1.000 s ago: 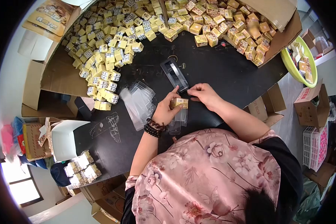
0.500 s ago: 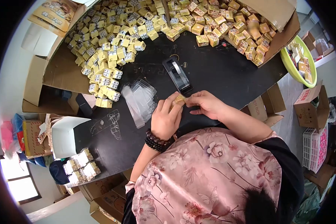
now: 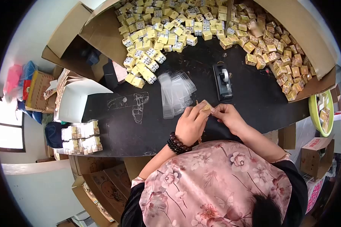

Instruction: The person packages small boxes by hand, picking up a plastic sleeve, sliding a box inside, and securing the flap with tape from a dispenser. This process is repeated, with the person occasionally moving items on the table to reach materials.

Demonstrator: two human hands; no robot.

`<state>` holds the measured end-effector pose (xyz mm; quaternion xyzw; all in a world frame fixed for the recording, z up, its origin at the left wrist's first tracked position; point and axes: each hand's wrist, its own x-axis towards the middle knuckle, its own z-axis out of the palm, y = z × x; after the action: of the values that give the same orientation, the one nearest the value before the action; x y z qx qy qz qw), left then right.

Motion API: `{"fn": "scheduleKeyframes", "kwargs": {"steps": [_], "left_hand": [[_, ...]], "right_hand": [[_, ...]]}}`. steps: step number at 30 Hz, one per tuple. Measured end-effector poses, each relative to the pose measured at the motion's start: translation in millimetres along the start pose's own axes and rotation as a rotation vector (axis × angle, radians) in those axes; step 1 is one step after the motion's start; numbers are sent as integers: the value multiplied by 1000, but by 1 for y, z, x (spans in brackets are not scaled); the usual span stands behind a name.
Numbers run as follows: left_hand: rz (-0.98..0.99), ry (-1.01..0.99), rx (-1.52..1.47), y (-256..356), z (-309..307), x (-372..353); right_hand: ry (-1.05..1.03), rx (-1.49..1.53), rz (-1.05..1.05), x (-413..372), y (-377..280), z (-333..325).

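My left hand [image 3: 192, 125], with dark beads round its wrist, is closed on a small yellow box [image 3: 206, 108]. Thumb and fingertips of my right hand [image 3: 231, 118] are pinched at the right end of that box; the fingers hide much of it. Just beyond the hands stands a black tape dispenser [image 3: 222, 85] with a roll of clear tape. To the left of it lies a fanned stack of clear plastic sleeves [image 3: 175, 92], flat on the black table [image 3: 159, 136].
A large heap of yellow-and-white small boxes [image 3: 166, 34] fills the back. Orange-patterned boxes [image 3: 280, 56] are piled at back right, inside cardboard walls. Wrapped blocks of boxes [image 3: 81, 138] sit at the left edge. A green basin [image 3: 313, 115] is at far right.
The camera view has turned, so the table and hands appear farther right. Both hands still hold the small yellow box, with only slight finger movement.
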<state>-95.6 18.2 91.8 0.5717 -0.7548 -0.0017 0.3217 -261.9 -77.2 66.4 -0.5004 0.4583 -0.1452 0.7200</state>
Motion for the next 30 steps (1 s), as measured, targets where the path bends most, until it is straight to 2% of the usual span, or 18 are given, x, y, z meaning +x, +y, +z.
{"fn": "scheduleKeyframes", "kwargs": {"steps": [2,3,5,8,9,10,11,13,14,16,18,21,23,25,27,28,30], "left_hand": [[-221,108,-309,-5,-8,-8],[-433,83,-577,-5,-13,-14],[-668,177,-838,-17,-5,-32],[-764,469,-1172,-44,-1,-70],[-822,540,-1256,-53,-8,-83],[-988,583,-1364,-55,-25,-92],[-1041,538,-1383,-63,-35,-107],[-1115,364,-1483,-65,-56,-128],[-1114,272,-1557,-60,-67,-135],[-1043,-102,-1460,-60,-79,-160],[-853,-439,-1328,-59,-85,-174],[-879,-454,-1468,-61,-85,-200],[-868,-469,-1532,-61,-89,-198],[-950,-198,-1364,-63,-87,-194],[-982,26,-1135,-61,-91,-168],[-971,136,-1015,-64,-86,-164],[-920,204,-600,-64,-84,-140]], "right_hand": [[89,-390,-576,14,4,16],[61,-358,-567,17,5,24],[45,-450,-790,33,1,44],[-160,-549,-806,63,-30,75],[-187,-561,-908,84,-36,87],[-119,-629,-1028,110,-43,104],[-49,-695,-1147,135,-50,121],[-51,-914,-1078,177,-68,151],[-59,-911,-1085,191,-71,162],[-10,-1196,-992,209,-76,182],[-42,-1240,-928,218,-77,191],[-13,-1222,-931,223,-71,195],[-47,-1130,-869,217,-74,189],[-27,-1033,-866,213,-70,176],[-174,-475,-669,219,-58,161],[-499,290,-205,188,-69,152],[-612,871,116,150,-68,133]]}}
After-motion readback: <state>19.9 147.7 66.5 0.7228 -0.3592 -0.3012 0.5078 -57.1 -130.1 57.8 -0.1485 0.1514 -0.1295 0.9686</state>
